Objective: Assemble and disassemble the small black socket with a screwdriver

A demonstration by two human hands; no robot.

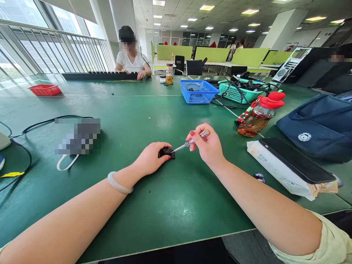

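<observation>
My left hand rests on the green table and grips a small black part between thumb and fingers. The part looks like plastic, but its kind is too small to make out, and the fingers hide its left side. In my right hand is a screwdriver with a clear handle, pinched between thumb and fingers. Its shaft slants down to the left, and the tip meets or nearly meets the top of the black part. I cannot tell whether it sits in a screw.
A phone lies on a tissue pack at the right, by a red-lidded bottle and blue bag. Farther back stand a blue basket and cable-filled green basket. A person sits across, near a red tray.
</observation>
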